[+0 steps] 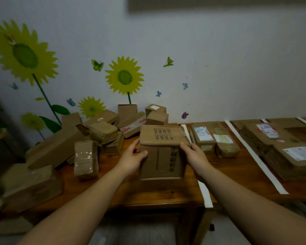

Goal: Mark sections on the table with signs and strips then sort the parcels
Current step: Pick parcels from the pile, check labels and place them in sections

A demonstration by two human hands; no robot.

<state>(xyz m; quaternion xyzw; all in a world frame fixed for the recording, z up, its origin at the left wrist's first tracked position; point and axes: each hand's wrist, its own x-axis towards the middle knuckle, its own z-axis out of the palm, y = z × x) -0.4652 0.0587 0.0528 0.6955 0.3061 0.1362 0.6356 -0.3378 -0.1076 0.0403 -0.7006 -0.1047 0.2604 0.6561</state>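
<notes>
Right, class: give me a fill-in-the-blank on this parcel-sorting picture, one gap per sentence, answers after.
1. The left hand and right hand grip one box made of ____.
2. The strips on the table are ____ in colour.
3. The loose pile lies on the box's ____ side.
Answers: cardboard; white; left.

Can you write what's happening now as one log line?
step: sorting parcels | left grip: holds cardboard box | right grip: holds same box | place: beside white strip
</notes>
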